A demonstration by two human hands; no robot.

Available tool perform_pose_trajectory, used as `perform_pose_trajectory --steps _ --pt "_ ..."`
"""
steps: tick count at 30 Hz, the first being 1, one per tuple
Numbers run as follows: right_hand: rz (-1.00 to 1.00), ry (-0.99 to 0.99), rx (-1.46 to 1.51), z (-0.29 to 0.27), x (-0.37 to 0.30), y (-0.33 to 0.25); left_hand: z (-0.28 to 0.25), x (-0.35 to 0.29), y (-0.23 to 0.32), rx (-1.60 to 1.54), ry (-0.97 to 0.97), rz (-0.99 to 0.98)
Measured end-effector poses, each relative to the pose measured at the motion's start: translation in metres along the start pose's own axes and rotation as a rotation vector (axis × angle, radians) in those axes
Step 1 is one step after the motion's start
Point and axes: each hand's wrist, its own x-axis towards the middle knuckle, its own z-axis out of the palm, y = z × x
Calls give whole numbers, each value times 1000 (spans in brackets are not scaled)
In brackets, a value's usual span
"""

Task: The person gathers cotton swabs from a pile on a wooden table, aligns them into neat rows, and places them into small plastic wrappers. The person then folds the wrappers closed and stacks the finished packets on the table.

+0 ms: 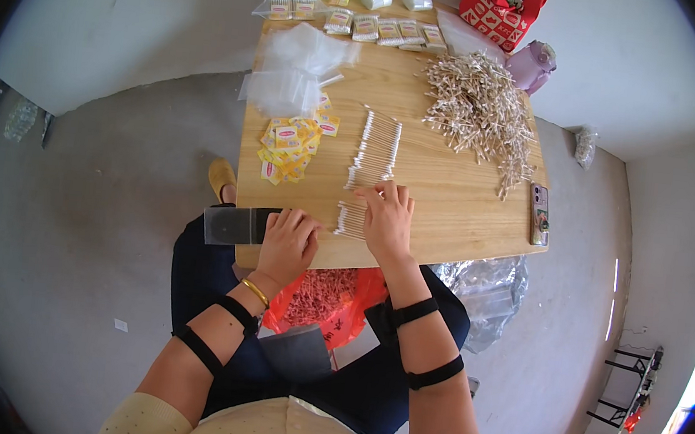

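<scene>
My left hand holds a small clear plastic bag at the near left edge of the wooden table. My right hand rests fingers-down on a small bundle of cotton swabs near the table's front edge. A tidy row of cotton swabs runs away from that bundle toward the table's middle. A big loose heap of cotton swabs lies at the far right.
Yellow sachets and a stack of clear bags lie on the left. Filled packets line the far edge. A phone lies at the right edge. A red bag sits on my lap; a pink bottle stands beyond the table.
</scene>
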Motion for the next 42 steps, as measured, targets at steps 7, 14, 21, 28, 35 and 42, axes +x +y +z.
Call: perform_pose_trajectory --steps 7,14,21,28,35,42 --pt "63 -51 80 -23 -40 -13 -1 -1 -1 40 7 -4" --pt "40 -99 40 -24 -74 -30 4 3 2 69 16 0" --pt "45 -101 32 -25 -71 -35 8 1 -1 73 -15 -15" --pt "47 -82 25 -23 -66 -32 10 1 -2 93 -14 -19" --pt "53 -84 38 -23 -62 -32 11 1 -2 111 -10 -21" --pt "51 -90 14 -21 -56 -28 10 1 -1 119 -10 -17"
